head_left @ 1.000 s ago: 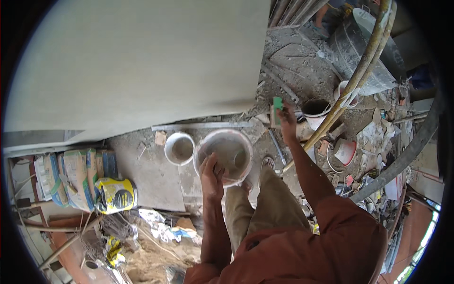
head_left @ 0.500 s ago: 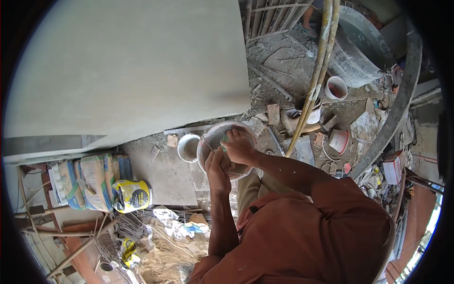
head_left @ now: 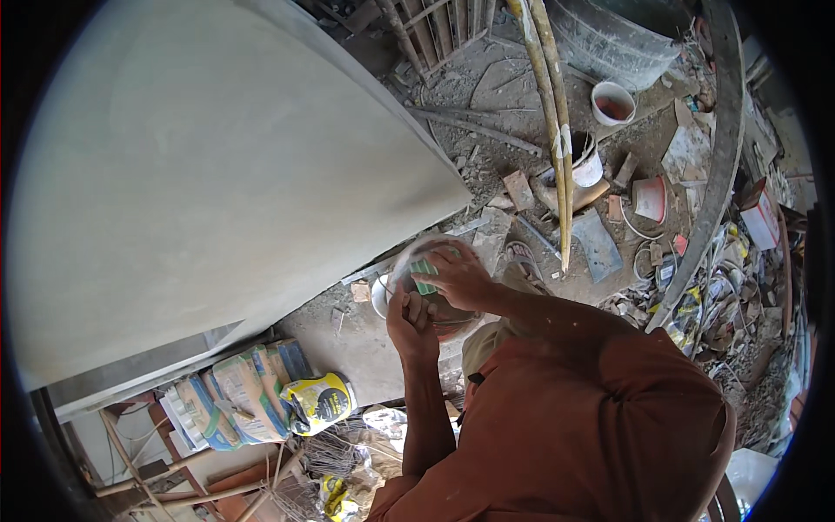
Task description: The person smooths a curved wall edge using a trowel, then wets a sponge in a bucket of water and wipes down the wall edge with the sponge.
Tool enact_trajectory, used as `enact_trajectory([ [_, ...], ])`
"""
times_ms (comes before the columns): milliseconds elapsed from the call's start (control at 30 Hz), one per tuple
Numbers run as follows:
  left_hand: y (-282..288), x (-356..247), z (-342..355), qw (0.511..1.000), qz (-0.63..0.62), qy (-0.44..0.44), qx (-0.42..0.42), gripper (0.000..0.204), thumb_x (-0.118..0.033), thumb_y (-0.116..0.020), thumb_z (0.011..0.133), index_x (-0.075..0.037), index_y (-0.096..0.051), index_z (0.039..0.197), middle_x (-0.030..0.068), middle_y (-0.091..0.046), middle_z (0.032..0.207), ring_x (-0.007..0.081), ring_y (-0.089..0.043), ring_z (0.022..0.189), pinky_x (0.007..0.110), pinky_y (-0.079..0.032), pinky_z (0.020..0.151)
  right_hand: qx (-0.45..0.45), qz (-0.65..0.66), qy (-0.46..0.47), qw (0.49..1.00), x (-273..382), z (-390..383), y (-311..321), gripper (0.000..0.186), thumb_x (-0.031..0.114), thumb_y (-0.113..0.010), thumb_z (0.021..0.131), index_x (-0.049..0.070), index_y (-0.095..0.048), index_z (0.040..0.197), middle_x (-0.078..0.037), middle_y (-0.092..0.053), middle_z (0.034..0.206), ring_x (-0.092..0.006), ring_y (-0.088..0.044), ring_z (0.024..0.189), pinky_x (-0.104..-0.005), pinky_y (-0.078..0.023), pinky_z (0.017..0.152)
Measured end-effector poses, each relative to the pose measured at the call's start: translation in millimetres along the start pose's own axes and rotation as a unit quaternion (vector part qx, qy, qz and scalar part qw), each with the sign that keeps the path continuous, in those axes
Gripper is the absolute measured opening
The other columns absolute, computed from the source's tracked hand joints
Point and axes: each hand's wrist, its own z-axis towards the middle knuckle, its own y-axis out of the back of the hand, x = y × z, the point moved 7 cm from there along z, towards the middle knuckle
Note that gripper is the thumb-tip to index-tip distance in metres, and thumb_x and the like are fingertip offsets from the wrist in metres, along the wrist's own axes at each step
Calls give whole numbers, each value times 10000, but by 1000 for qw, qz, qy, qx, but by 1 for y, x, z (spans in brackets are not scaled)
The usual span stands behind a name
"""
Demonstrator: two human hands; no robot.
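A round bucket (head_left: 452, 325) with a pale, smeared rim sits in front of me, close to my knees. My right hand (head_left: 461, 280) reaches over it, its fingers laid across a green ribbed piece (head_left: 424, 271) whose exact kind I cannot make out. Beside it, at the bucket's near left, my left hand (head_left: 412, 324) is closed with curled fingers. A thin dark strip runs from that hand toward the rim; whether it is the bucket's wire handle is unclear. Behind the bucket a smaller white bucket (head_left: 380, 296) is partly hidden.
A large smooth panel or wall (head_left: 226, 174) fills the left. Stacked bags (head_left: 239, 396) and a yellow-and-black bucket (head_left: 320, 404) stand lower left. Two bamboo poles (head_left: 557, 130) lean in front. Farther right are a white pail (head_left: 612, 104), a large tub (head_left: 609, 39), rubble and a curved beam (head_left: 709, 174).
My view has swung, so the bags and the panel's corner sit farther right. My right hand's fingers are more spread, and more of the green piece shows. A sandaled foot has come into view.
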Motion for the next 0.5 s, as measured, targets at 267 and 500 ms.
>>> enact_trajectory([
  [267, 43, -7, 5, 992, -56, -3, -115, 398, -278, -530, 1020, -187, -331, 687, -58, -222, 558, 92, -221, 473, 310, -405, 577, -225, 89, -86, 966, -110, -10, 128, 683, 180, -788, 810, 197, -546, 1448, -175, -524, 1355, -400, -531, 1192, -498, -469, 983],
  [500, 59, -3, 8, 986, -68, -10, -151, 410, -280, -538, 1017, -197, -323, 678, -60, -222, 560, 89, -216, 493, 297, -370, 578, -322, 511, -385, 697, -277, 7, 40, 780, 195, -728, 940, 119, -291, 1582, -137, -524, 1373, -248, -515, 1241, -385, -430, 1034],
])
